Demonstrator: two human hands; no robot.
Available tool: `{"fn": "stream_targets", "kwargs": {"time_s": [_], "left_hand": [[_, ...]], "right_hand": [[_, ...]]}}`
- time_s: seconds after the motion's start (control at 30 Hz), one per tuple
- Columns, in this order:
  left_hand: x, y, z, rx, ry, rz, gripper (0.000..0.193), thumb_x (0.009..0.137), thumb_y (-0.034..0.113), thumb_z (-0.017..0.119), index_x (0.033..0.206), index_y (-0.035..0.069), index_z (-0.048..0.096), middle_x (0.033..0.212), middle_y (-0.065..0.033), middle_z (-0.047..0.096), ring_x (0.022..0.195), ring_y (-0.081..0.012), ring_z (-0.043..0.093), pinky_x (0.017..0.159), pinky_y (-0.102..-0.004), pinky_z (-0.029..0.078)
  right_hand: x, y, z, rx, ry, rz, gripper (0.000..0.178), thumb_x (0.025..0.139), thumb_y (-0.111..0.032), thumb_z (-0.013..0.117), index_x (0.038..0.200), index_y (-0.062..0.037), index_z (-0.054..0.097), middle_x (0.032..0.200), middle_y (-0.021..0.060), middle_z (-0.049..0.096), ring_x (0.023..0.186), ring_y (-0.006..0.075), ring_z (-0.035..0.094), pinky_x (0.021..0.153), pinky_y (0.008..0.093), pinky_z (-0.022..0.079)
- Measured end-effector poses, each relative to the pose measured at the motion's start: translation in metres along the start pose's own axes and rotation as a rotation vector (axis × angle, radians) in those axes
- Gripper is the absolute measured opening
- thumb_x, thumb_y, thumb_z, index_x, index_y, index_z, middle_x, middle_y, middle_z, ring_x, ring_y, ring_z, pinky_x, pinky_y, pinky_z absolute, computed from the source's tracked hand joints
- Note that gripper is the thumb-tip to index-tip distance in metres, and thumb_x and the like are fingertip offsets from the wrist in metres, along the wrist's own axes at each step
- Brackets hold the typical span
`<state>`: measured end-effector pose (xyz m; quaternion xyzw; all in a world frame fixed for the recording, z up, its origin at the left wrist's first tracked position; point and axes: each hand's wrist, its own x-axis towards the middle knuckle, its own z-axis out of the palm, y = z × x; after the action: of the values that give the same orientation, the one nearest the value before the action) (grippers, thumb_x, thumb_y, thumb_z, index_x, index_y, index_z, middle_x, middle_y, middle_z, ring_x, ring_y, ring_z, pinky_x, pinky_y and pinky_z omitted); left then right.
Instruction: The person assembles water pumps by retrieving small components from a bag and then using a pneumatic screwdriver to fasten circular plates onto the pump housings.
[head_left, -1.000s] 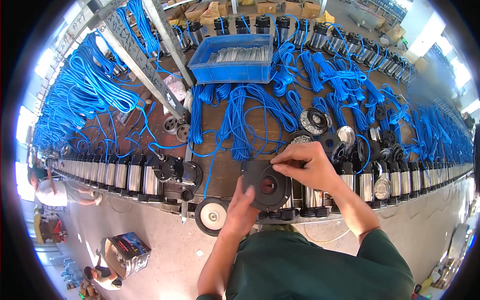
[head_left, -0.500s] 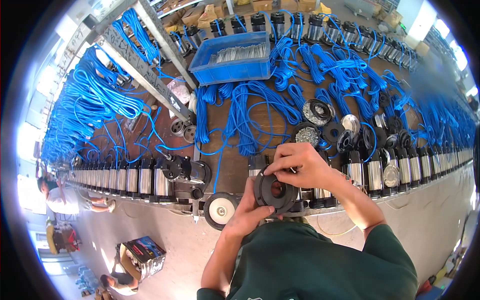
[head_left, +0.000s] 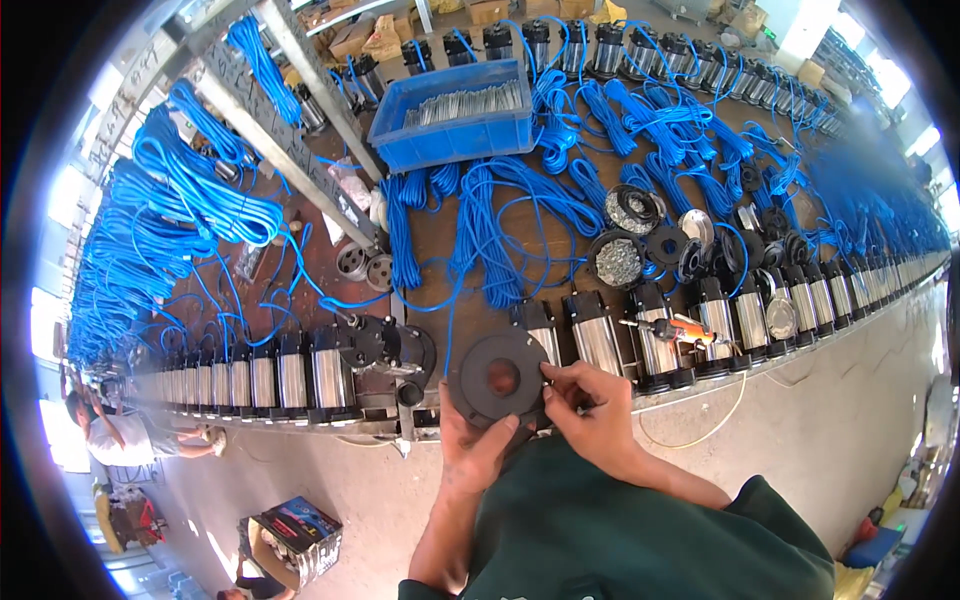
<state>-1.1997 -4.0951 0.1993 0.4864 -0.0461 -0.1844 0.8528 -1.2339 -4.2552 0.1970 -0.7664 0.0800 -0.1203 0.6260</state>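
Note:
My left hand (head_left: 472,445) grips a black ring-shaped cover (head_left: 470,385) with a round hole in its middle, fingers beneath and thumb on the near rim. It is held over the front edge of the bench, flat face up. My right hand (head_left: 595,412) is at the cover's right rim, thumb and forefinger pinched together. Something tiny and bright shows at those fingertips, too small to name. Just beyond the cover stand steel pump bodies (head_left: 595,335) with black ends. An orange power screwdriver (head_left: 680,329) lies across them on the right.
A blue bin (head_left: 455,145) of thin metal rods stands at the back among coiled blue cables (head_left: 485,235). Dishes of screws (head_left: 617,260) and black rings (head_left: 664,244) sit right of centre. A metal post (head_left: 290,150) rises at left. Other people are further left.
The cover has moved left and now lies flatter, its face toward me. My right hand has gone from its far rim to its right side. The power screwdriver has come into sight.

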Motion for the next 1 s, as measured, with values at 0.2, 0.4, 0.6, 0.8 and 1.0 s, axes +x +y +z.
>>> {"fn": "stream_targets", "kwargs": {"time_s": [0.2,0.4,0.6,0.8,1.0], "left_hand": [[-0.005,0.027,-0.025,-0.128,0.044,-0.085,0.06,0.073,-0.008,0.06,0.13,-0.003,0.043,0.119,-0.0167,0.058,0.104,-0.026,0.062,0.078,-0.037,0.057],[-0.037,0.036,-0.058,-0.373,0.14,-0.417,0.057,0.077,-0.006,0.061,0.131,-0.007,0.043,0.117,-0.0178,0.061,0.097,-0.0271,0.066,0.076,-0.0359,0.06],[-0.072,0.043,-0.074,-0.552,0.071,-0.697,0.042,0.101,0.027,0.045,0.13,-0.003,0.049,0.117,-0.0175,0.062,0.102,-0.0275,0.065,0.067,-0.0361,0.06],[-0.08,0.015,-0.095,0.913,0.209,-0.149,0.049,0.078,0.02,0.079,0.114,-0.003,0.055,0.104,-0.0176,0.063,0.086,-0.0257,0.062,0.066,-0.036,0.051],[-0.057,-0.023,-0.095,1.142,0.162,0.246,0.112,0.056,0.027,0.092,0.142,0.002,0.026,0.142,-0.0257,0.036,0.13,-0.0445,0.039,0.104,-0.0489,0.04]], "right_hand": [[0.004,-0.028,0.008,-0.206,-0.186,-0.133,0.044,0.074,-0.007,0.079,0.115,-0.0033,0.063,0.082,0.007,0.063,0.058,0.0119,0.056,0.052,0.0248,0.045],[0.027,-0.017,0.003,-0.433,-0.491,-0.8,0.046,0.063,-0.006,0.08,0.108,-0.0122,0.07,0.103,0.0054,0.063,0.077,0.0214,0.063,0.065,0.0313,0.053],[0.01,0.006,0.018,-0.45,-0.476,-0.854,0.029,0.067,-0.007,0.079,0.096,-0.0072,0.071,0.085,0.0056,0.066,0.065,0.0188,0.062,0.058,0.0291,0.051],[0.017,0.023,0.028,-0.236,-0.453,0.414,0.02,0.082,-0.014,0.076,0.085,0.0033,0.065,0.068,0.0025,0.063,0.06,0.0056,0.054,0.054,0.0232,0.044],[0.008,0.031,0.043,-0.26,-0.397,0.327,0.033,0.081,-0.013,0.075,0.108,0.0016,0.063,0.065,0.0041,0.063,0.059,0.0061,0.057,0.055,0.0238,0.045]]}}
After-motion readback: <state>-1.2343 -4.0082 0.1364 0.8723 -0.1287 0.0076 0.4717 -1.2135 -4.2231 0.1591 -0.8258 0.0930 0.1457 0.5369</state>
